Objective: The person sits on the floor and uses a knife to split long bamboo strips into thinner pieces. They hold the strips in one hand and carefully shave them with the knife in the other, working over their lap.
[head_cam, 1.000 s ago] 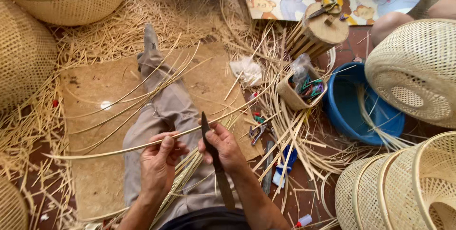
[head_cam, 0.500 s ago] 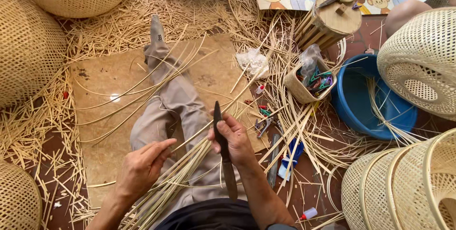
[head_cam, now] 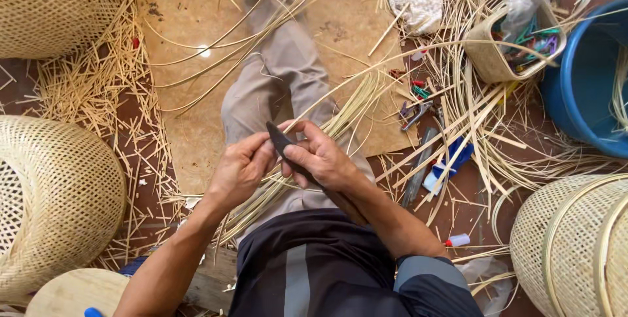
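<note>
Splitting step, judged: right hand (head_cam: 320, 160) grips dark knife (head_cam: 288, 153), blade tip up, against thin bamboo strip (head_cam: 340, 94) over the lap; left hand (head_cam: 239, 170) pinches strip's near end beside blade. Next move likely needs steady edge w/ fingers kept clear.

We see a floor-level basket-weaving workshop. Finished and half-finished woven baskets (head_cam: 55, 199) ring the work area, one at upper left (head_cam: 59, 3) and another at lower right (head_cam: 575, 245). Split cane strips (head_cam: 340, 114) and short offcuts (head_cam: 98, 94) litter the reddish floor (head_cam: 19, 88) around a flat brown work board (head_cam: 183, 42). At right we note a blue plastic tub (head_cam: 582, 88), a small woven container (head_cam: 490, 55) filled with coloured clips, and hand tools (head_cam: 418, 160) lying among the strips. The worker sits on the ground, one leg stretched across the board.
</note>
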